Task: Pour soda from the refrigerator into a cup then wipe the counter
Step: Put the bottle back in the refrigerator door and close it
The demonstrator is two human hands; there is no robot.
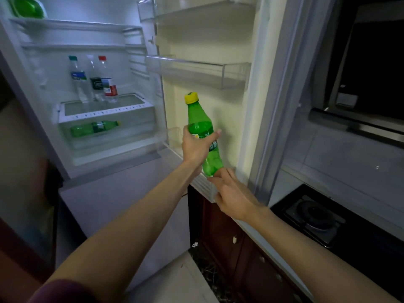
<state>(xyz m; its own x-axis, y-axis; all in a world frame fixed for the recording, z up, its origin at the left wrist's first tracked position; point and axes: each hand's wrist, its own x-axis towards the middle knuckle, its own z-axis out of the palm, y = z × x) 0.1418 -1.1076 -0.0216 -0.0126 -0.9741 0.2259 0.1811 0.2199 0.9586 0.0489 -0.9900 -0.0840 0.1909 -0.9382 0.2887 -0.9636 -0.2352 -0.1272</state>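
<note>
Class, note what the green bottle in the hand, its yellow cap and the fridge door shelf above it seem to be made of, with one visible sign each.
Green bottle: likely glossy plastic, translucent, light shows through. Yellow cap: opaque matte plastic, probably; too blurred for detail. Door shelf: clear rigid plastic, probably; the cream door liner shows through it.

A home kitchen: left of the left hand (pixel 194 147) stands an open refrigerator (pixel 54 119) holding 3 bottled drinks (pixel 96 79); right of the right hand (pixel 234 197), a gas hob (pixel 312 217) sits in the counter (pixel 282 186) over wooden cabinets (pixel 220 226), beneath a range hood (pixel 358 121)
</note>
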